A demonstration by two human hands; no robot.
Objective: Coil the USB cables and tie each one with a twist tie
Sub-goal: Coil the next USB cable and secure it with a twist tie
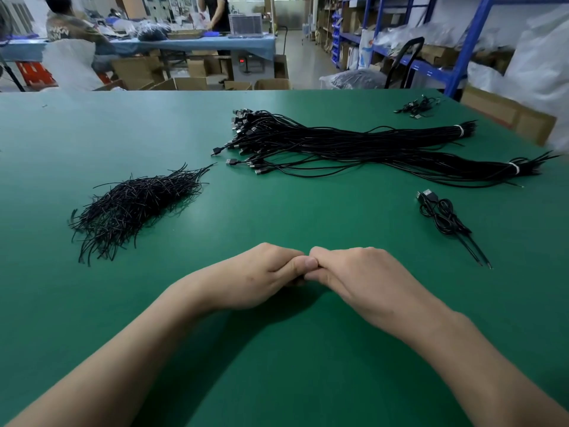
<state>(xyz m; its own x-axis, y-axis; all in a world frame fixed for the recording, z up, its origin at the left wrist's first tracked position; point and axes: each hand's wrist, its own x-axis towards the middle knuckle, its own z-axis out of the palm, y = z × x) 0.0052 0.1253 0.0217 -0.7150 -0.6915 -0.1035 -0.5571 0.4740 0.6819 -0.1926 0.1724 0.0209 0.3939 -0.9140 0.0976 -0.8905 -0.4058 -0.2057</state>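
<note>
Green matting is covering the surface (pixel 92 134), seen from the head view. Near its front edge the left grip (pixel 261 275) and the right grip (pixel 354 275) are meeting knuckle to knuckle, both clenched, with fingers curling under and the fingertips touching each other. Both forearms are reaching in bare from the bottom corners.

Cables (pixel 338 143) are lying loose in two long black bundles across the far right of the surface, with plugs fanning out toward the middle and white bands (pixel 459 130) binding the tail ends. One coiled cable (pixel 440 215) is lying by itself to the right of the grips, well apart from them, its two thin tails pointing toward the near edge. A small clump of cables (pixel 417 106) is sitting near the far right corner. Ties (pixel 135 208) are lying in a black heap to the left, well apart from the left grip.

Behind the surface, blue shelving (pixel 471 41) is standing on the right, and two people are working at a far table (pixel 191 43).
</note>
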